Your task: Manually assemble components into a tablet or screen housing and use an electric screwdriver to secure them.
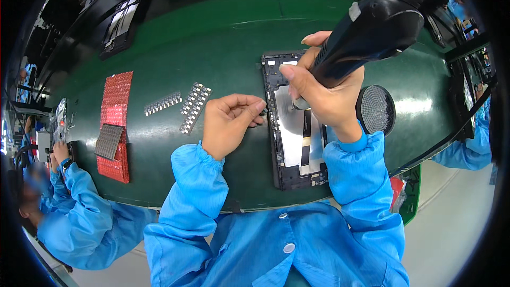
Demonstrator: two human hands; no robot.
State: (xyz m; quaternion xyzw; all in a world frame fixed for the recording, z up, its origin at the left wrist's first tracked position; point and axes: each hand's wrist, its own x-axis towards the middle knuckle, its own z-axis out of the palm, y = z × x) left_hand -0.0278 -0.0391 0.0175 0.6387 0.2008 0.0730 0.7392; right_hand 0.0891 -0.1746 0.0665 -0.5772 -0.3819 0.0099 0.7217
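On the green bench lies an opened tablet (287, 151), with its silver plate, ribbon cable and dark frame showing. My right hand (334, 93) grips a black handheld tool with a ribbed hose (366, 34) at its upper end. The tool slants down over the tablet's middle, and its tip is mostly hidden by my fingers. Beside the tablet's left edge, my left hand (231, 122) is closed, with thumb and forefinger pinched together. Anything between those fingertips is too small to make out.
Left of my hands lie two strips of small parts (195, 107) (162, 104). Farther left, a grey sheet (109, 141) rests on red bubble wrap (116, 95). A round black dish (376, 109) stands right of the tablet. Another person's blue sleeve (85, 191) is at the left.
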